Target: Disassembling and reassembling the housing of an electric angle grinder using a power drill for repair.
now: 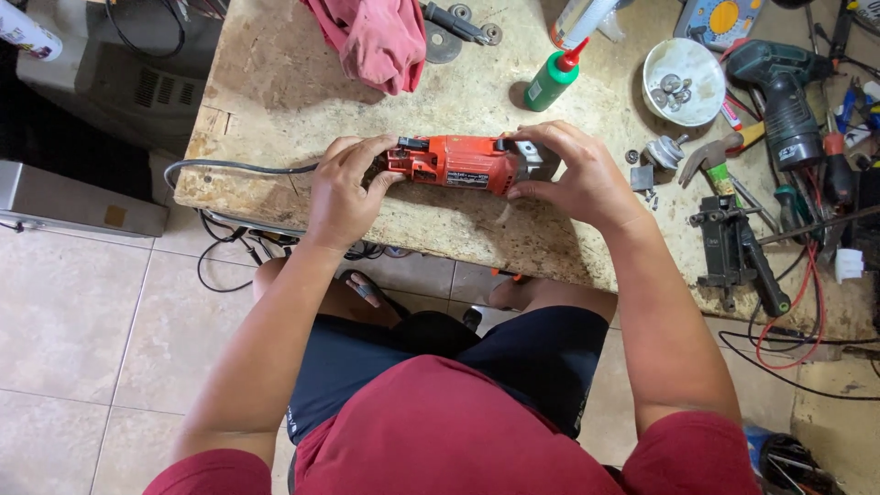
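Sitting at the near edge of a worn chipboard table [275,101], a person in a dark red shirt and dark shorts reaches both arms forward over a tiled floor [82,302]. The left hand [344,188] is closed around the rear end of an orange angle grinder [454,163], thumb and fingers wrapped about the black tail where the grey power cord [229,166] leaves it. The cord runs off to the left along the table edge. The right hand [573,174] grips the grinder's front end, fingers curled over the grey metal gear head so that most of it is hidden. The grinder lies lengthwise, left to right, just above or on the table near its front edge; whether it touches the surface cannot be told.

To the right of the right hand lie small screws and a metal fitting [665,151], then a black clamp-like tool [733,247] and a tangle of red and black wires. Farther back stands a green squeeze bottle [553,81] with a red nozzle, tilted, and a white bowl [683,55] holding metal parts. A dark green power drill [784,92] lies at the right. At the far edge a pink-red cloth [376,37] is heaped, with grinding discs [445,41] beside it.
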